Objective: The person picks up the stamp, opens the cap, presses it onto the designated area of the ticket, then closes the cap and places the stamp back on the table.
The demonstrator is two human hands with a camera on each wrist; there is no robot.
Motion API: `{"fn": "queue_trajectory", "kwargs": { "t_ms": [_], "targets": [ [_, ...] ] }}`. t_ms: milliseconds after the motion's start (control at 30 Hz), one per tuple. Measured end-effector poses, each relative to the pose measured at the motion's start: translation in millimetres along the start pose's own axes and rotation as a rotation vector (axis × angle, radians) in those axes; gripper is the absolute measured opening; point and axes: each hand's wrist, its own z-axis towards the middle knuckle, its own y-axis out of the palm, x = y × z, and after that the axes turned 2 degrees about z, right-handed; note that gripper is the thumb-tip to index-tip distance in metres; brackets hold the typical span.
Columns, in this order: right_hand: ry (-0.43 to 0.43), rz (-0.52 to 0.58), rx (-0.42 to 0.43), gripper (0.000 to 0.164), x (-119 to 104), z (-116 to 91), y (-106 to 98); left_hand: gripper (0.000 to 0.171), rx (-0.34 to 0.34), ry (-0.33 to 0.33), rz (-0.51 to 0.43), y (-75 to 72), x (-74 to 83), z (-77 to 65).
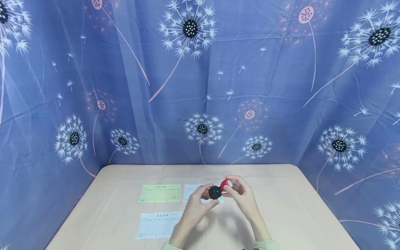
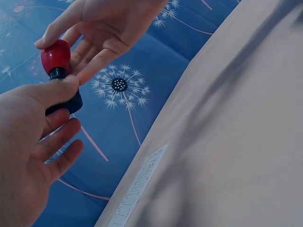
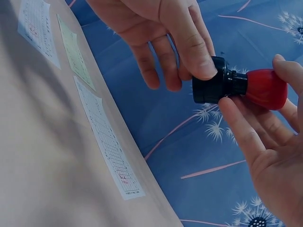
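A hand stamp (image 3: 267, 90) with a red rounded handle and a black round base is held above the table between both hands. My left hand (image 1: 196, 207) pinches the black base between thumb and fingers. On the red handle, the thumb and fingers of my right hand (image 1: 243, 198) take hold from the other side. In the right wrist view the stamp lies sideways, its base toward the left hand (image 3: 163, 38). The left wrist view shows the red knob (image 2: 55, 57) at the right hand's fingertips. The stamp's printing face is hidden.
A green printed form (image 1: 160, 193) lies at the left of the table (image 1: 281, 208). Nearer the front is a white form (image 1: 157, 225); another white form (image 1: 189, 191) sits partly behind the hands. Blue dandelion-patterned curtains (image 1: 175, 139) enclose the table's back and sides.
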Motion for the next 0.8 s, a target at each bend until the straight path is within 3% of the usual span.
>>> {"fn": "queue_trajectory", "kwargs": {
  "t_ms": [300,800],
  "targets": [
    [0.038,-0.012,-0.052,0.031,0.5,-0.4,-0.8,0.054,-0.014,-0.051,0.015,1.7,3.1,-1.0],
    [0.021,0.038,-0.052,0.03,-0.5,-0.7,-0.8,0.05,-0.02,-0.117,-0.068,6.3,5.9,-1.5]
  ]
}}
